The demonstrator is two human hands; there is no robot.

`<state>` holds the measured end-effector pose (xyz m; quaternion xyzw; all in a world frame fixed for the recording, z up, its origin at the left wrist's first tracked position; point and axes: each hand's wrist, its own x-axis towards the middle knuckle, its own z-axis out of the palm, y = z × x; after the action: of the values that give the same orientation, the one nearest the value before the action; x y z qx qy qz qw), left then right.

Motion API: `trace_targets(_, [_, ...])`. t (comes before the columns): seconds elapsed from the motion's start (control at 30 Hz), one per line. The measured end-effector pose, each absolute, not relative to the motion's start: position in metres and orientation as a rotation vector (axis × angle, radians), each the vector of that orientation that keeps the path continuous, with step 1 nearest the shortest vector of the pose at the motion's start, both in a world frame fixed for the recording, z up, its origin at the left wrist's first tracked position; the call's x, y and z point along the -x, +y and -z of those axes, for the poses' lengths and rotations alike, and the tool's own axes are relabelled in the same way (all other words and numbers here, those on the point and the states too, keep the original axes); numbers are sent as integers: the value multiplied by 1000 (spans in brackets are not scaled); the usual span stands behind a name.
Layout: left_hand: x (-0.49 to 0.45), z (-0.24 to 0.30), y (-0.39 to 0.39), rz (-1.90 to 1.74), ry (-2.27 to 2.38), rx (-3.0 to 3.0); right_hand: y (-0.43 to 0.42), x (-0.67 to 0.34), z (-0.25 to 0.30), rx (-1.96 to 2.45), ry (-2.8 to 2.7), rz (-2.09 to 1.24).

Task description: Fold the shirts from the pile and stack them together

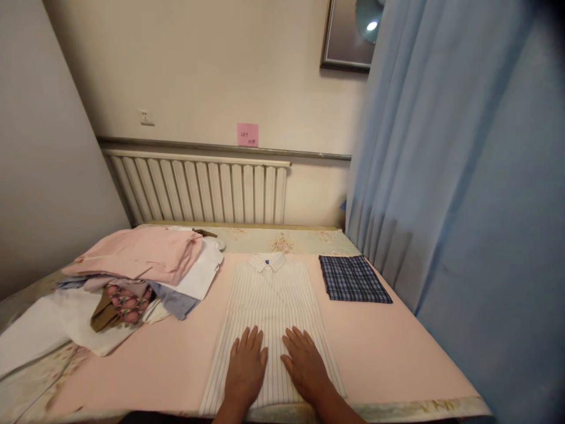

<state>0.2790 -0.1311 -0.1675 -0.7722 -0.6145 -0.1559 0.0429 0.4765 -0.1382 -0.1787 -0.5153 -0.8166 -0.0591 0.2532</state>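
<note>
A white striped shirt [276, 297] lies flat on a pink cloth [375, 347], its collar toward the wall and its sides tucked into a long, narrow shape. My left hand [246, 365] rests palm down on the lower left part of the shirt, fingers stretched out. On the lower right part lies my right hand [304, 362], also flat with its fingers extended. Neither hand grips the fabric. To the right of the shirt, a dark blue plaid cloth [354, 278] is folded into a neat rectangle.
At the left is a heap of clothes with a pink garment [141, 253] on top and a white one [39, 324] trailing leftward. A radiator [203, 185] runs along the wall behind. A blue curtain [432, 147] hangs on the right, beside the table's edge.
</note>
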Motion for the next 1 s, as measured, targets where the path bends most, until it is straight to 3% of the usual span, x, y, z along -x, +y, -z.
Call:
trace_targets(0.77, [-278, 171, -129, 467, -1887, 2372, -138, -468, 173, 1466, -2246, 36])
trace_targets(1.0, [-277, 172, -129, 447, -1865, 2379, -150, -444, 174, 1265, -2331, -12])
